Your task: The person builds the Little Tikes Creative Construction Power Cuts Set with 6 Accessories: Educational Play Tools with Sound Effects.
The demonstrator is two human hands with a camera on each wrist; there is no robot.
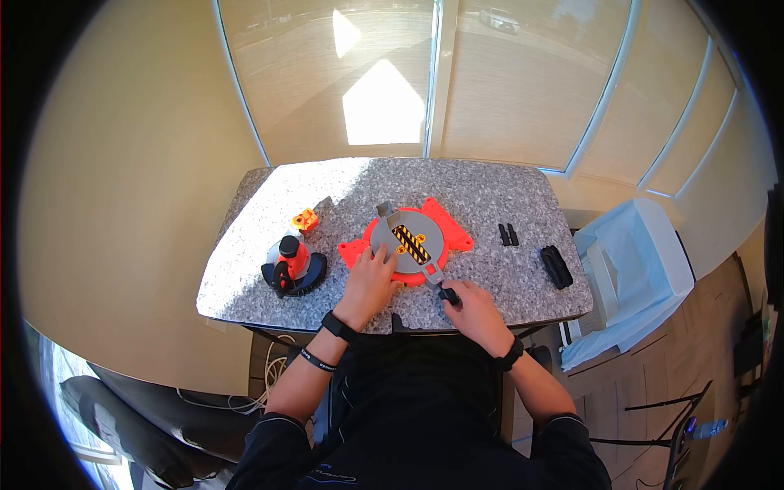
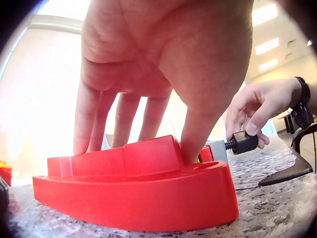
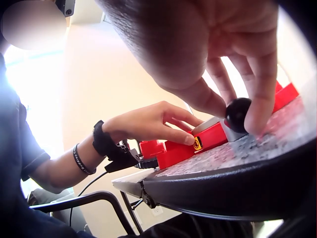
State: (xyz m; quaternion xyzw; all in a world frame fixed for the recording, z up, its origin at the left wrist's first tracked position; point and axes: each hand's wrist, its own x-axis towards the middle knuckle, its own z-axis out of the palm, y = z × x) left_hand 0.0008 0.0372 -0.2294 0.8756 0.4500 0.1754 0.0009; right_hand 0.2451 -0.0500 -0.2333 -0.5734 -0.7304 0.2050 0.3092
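Observation:
In front of me on the speckled table lies a red base [image 1: 445, 222] topped by a round grey plate [image 1: 433, 227] with a black-and-yellow striped strip. It resembles the base of a miter saw. My left hand [image 1: 369, 282] rests on the near left of it, fingers extended, the tips on the plate and red body. A grey arm sticks out of the plate toward me, ending in a black knob [image 2: 245, 142] on a threaded shaft. Thumb and fingers of my right hand [image 1: 476, 310] pinch this knob, near the table's front edge.
Left of the base stands a red and black part with a rounded guard [image 1: 304, 273]. Behind it is a small orange piece [image 1: 305, 219]. Two small black pieces [image 1: 508, 235] and a larger black piece [image 1: 556, 267] lie right. A lined bin [image 1: 645, 253] stands beside the table.

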